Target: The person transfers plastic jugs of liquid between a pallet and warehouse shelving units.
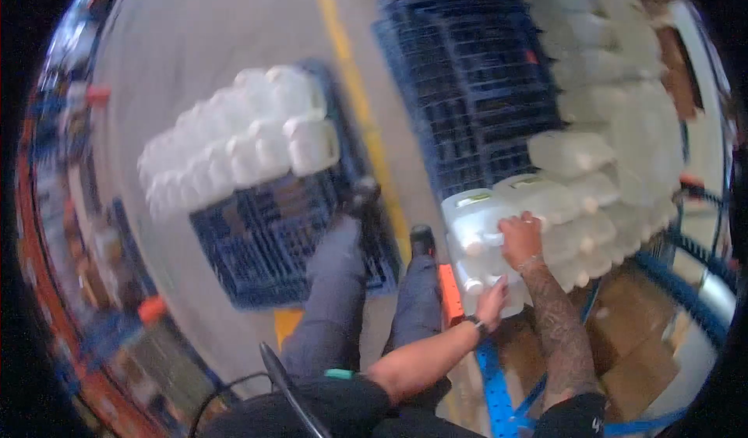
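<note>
White translucent jugs with white caps stand in rows on the right. My left hand (491,304) is at the front jug (470,271) of the near end, its fingers bent by the cap. Just above and to the right, my right hand (522,239) reaches over the jug behind it (477,224), fingers curled at its handle area. The exact grip of both hands is blurred. Next to these, another jug (526,192) with a green and white label sits in the row.
A blue pallet (257,243) on the left holds two rows of jugs (234,146); one of my feet is on its edge. Slatted blue pallets (475,72) lie ahead. A yellow floor line (354,87) runs between. Blue rack beams (678,290) and cardboard boxes (635,360) are at lower right.
</note>
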{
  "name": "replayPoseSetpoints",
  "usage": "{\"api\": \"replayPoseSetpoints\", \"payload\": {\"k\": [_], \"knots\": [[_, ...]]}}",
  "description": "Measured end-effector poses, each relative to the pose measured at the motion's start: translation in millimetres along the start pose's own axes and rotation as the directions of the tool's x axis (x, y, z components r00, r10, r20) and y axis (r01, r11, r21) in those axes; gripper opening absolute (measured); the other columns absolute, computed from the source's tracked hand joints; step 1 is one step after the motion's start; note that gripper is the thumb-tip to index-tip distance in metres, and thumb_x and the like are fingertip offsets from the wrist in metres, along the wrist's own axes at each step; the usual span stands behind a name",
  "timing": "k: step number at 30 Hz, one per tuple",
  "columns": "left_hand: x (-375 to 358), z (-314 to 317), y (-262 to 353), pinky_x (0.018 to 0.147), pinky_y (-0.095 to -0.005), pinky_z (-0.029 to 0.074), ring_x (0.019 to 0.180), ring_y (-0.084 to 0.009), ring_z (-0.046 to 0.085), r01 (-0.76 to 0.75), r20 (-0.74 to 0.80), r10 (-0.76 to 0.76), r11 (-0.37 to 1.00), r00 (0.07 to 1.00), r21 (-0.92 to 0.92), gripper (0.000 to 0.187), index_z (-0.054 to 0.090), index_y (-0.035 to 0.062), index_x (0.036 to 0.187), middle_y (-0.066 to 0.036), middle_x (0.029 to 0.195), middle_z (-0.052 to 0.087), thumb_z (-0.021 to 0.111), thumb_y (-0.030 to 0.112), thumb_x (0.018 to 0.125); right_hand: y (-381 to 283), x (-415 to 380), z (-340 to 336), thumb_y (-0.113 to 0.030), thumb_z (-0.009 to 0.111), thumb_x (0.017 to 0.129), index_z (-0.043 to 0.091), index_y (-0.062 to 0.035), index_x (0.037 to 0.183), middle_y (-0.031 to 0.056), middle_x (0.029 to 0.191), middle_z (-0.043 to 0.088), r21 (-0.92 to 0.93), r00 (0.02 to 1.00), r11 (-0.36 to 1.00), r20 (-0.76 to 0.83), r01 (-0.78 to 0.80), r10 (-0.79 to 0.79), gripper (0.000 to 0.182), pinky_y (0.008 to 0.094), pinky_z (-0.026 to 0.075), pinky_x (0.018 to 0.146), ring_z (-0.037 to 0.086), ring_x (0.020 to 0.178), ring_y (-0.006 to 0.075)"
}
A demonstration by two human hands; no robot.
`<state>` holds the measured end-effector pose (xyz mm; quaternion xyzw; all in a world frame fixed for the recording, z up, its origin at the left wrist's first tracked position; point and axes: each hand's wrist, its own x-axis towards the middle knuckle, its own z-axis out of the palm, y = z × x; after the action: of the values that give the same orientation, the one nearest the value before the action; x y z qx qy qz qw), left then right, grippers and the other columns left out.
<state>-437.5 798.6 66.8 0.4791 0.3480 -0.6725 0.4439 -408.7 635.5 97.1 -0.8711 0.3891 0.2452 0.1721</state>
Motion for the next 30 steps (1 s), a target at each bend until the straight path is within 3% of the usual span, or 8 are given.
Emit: {"api": "replayPoseSetpoints", "payload": {"k": [6,8,11,15,17,21,26,30], "knots": [[34,32,-27,0.073,-0.0345,0.045,0.082,-0.0182,0.056,-0.144,-0.214,0.079,0.940,0.974,-0.308,0.036,0.061,0.0036,0.105,-0.007,0.090,0.061,0.055,0.036,0.090,-2,7,9,-0.016,0.064,0.072,0.064,-0.0104,0.087,0.0073,0.090,0.064,-0.190,0.992,0.976,-0.043,0.111,-0.121,0.016,0.0436,0.037,0.087,0.053,0.103,0.0274],[42,18,-30,0.072,-0.0341,0.046,0.078,-0.0194,0.057,-0.173,-0.176,0.122,0.934,0.977,-0.313,0.032,0.061,0.0046,0.104,-0.005,0.086,0.061,0.053,0.032,0.091,-4,20,7,-0.024,0.069,0.067,0.064,-0.0090,0.083,0.0104,0.083,0.064,-0.275,0.903,0.867,0.241,0.416,-0.356,0.022,0.0431,0.042,0.083,0.058,0.089,0.0288],[24,-26,-2,0.074,-0.0400,0.048,0.089,-0.0219,0.061,-0.231,-0.438,0.259,0.966,0.861,0.118,0.033,0.059,0.0001,0.105,-0.012,0.095,0.064,0.051,0.028,0.089,-12,33,11,-0.033,0.067,0.072,0.065,-0.0063,0.081,0.0154,0.081,0.065,-0.225,0.868,0.892,0.412,0.391,-0.276,0.029,0.0451,0.048,0.077,0.062,0.082,0.0329],[-2,-148,86,0.070,-0.0376,0.049,0.081,-0.0229,0.062,-0.231,-0.229,0.142,0.874,0.963,-0.428,0.031,0.056,0.0004,0.108,-0.011,0.087,0.063,0.050,0.023,0.089,-126,29,16,-0.039,0.062,0.077,0.067,-0.0009,0.089,0.0219,0.090,0.066,-0.188,0.892,0.954,0.432,0.234,-0.134,0.040,0.0460,0.051,0.079,0.063,0.087,0.0384],[-17,-209,118,0.069,-0.0415,0.050,0.071,-0.0231,0.065,-0.326,-0.327,0.347,0.938,0.879,0.118,0.037,0.064,0.0008,0.091,-0.012,0.076,0.067,0.054,0.036,0.085,-204,31,38,-0.041,0.062,0.077,0.067,0.0033,0.091,0.0255,0.094,0.065,-0.163,0.914,0.986,0.404,0.045,0.025,0.047,0.0462,0.049,0.083,0.063,0.091,0.0403],[-64,-362,209,0.071,-0.0461,0.050,0.082,-0.0403,0.065,-0.513,-0.381,0.708,0.699,0.595,0.499,0.041,0.064,-0.0026,0.093,-0.026,0.086,0.065,0.061,0.037,0.081,-333,50,82,-0.041,0.066,0.074,0.065,0.0094,0.091,0.0325,0.094,0.062,0.069,0.977,0.996,0.208,-0.058,0.043,0.053,0.0454,0.049,0.082,0.062,0.089,0.0445],[-136,-556,358,0.072,-0.0479,0.050,0.082,-0.0419,0.063,-0.356,-0.378,0.837,0.519,0.395,0.777,0.040,0.062,0.0009,0.093,-0.025,0.087,0.065,0.062,0.039,0.081,-537,87,129,-0.032,0.066,0.084,0.063,0.0004,0.090,0.0033,0.072,0.058,0.647,0.888,0.690,0.461,-0.324,-0.015,0.033,0.0337,0.045,0.055,0.053,0.059,0.0120],[-203,-707,473,0.073,-0.0470,0.050,0.083,-0.0422,0.062,-0.306,-0.375,0.902,0.427,0.215,0.851,0.038,0.063,-0.0011,0.089,-0.026,0.087,0.064,0.061,0.035,0.079,-703,111,175,-0.034,0.064,0.088,0.062,-0.0011,0.090,0.0011,0.070,0.056,0.861,0.874,0.362,0.444,-0.357,-0.195,0.033,0.0304,0.040,0.054,0.050,0.060,0.0120]]}}
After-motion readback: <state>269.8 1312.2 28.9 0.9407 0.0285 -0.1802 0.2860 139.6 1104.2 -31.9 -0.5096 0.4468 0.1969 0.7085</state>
